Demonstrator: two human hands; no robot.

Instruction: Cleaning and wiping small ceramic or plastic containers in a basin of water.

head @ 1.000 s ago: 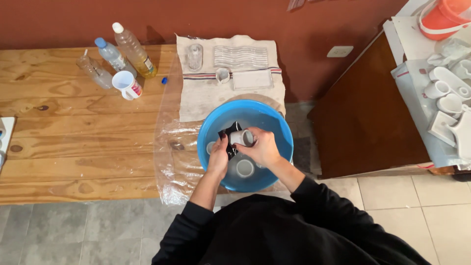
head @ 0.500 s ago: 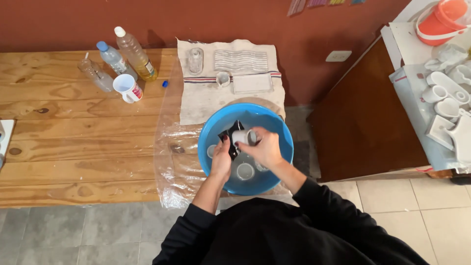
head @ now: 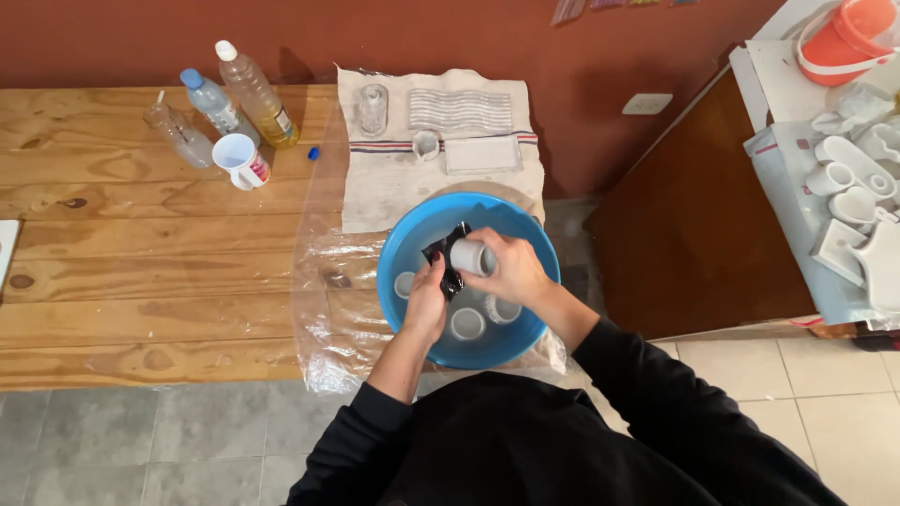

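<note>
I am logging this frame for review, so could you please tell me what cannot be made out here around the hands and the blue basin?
Head view only:
- Small white cup: the right hand wraps it, so its far side is hidden.
- Black sheet: partly under the left hand; its material is unclear.
- Blue basin: hands cover part of its floor; whether it holds water is unclear.
- Orange bucket: cut off by the top edge.

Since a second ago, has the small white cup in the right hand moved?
Yes. The small white cup in the right hand has shifted slightly rightward across the blue basin, toward its right rim.
</note>
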